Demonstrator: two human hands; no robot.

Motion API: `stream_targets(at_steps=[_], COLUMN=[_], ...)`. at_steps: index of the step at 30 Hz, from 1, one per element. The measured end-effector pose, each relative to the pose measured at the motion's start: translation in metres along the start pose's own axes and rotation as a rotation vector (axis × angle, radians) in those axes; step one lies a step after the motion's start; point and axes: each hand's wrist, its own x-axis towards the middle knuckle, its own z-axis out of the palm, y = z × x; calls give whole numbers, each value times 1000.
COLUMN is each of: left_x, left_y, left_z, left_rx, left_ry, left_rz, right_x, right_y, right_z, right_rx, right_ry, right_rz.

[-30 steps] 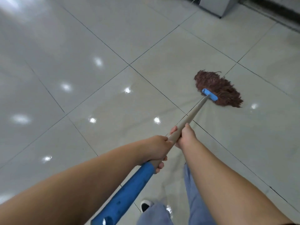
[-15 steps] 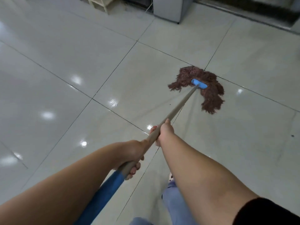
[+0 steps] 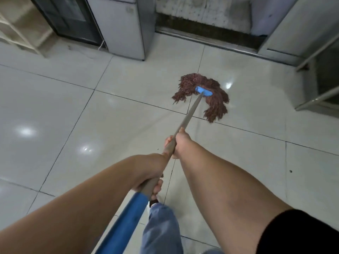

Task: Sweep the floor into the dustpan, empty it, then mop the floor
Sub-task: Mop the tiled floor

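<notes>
The mop lies with its reddish-brown strands spread flat on the pale tiled floor, just short of the metal threshold at the far wall, its blue head clamp sitting across the strands. The long handle slopes back towards the person, and both hands wrap around it. The right hand grips the bare grey shaft further down, where it can steer and press the head; the left hand clamps round the shaft just above the blue sleeve, nearer the body, acting as the pivot (a split grip gives leverage over a long pole). The left fingers curl under the shaft; the right fingers are mostly hidden behind the hand, though they seem closed round it too.

Spreading the strands wide probably lets each stroke wet more tile. No dustpan or broom shows here, so the work appears to be in its mopping stage. A grey cabinet stands left of the threshold, and a metal frame on the right narrows the room for strokes.
</notes>
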Motion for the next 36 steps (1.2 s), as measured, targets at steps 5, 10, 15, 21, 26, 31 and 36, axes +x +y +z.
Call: stream_targets(at_steps=[5, 10, 15, 21, 26, 31, 36], left_x=[24, 44, 65, 75, 76, 61, 42], left_y=[106, 188, 265, 339, 322, 220, 38], left_z=[-25, -15, 17, 52, 88, 98, 71], left_rx=[58, 26, 31, 12, -4, -31, 68], left_ry=[18, 53, 10, -71, -78, -106, -87], left_rz=[-8, -23, -5, 87, 80, 34, 12], right_x=[28, 57, 82, 89, 82, 67, 38], right_y=[-99, -180, -265, -339, -327, -229, -53], right_z=[34, 38, 15, -14, -45, -70, -76], right_rx=[18, 8, -62, -35, -91, -110, -160], right_ry=[-6, 3, 22, -4, 11, 40, 53], right_rz=[-21, -15, -36, -159, -211, -181, -150])
